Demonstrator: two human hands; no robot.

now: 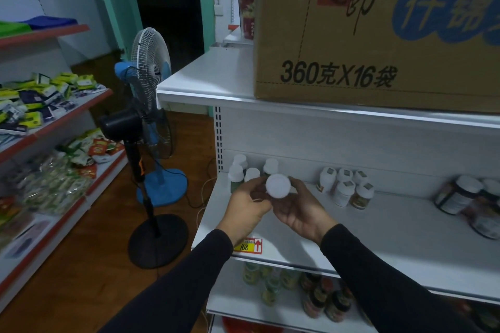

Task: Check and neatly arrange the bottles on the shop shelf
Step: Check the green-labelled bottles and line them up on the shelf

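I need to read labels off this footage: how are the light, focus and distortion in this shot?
Head view: dim, bluish light; the held bottle between left hand and right hand shows only its white cap, glaring and featureless. Jars at right are smeared, labels unreadable. Wide-angle bends the shelf edge. Carton print is sharp.

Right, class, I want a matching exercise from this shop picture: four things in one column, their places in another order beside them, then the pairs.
Things:
1. white-capped plastic bottle
2. large brown cardboard box
3. yellow price tag
4. blue-based standing fan

Places:
A. on the wooden floor
B. on top of the white shelf unit
C. held in both hands
D. on the shelf's front edge

Pairs: 1-C, 2-B, 3-D, 4-A
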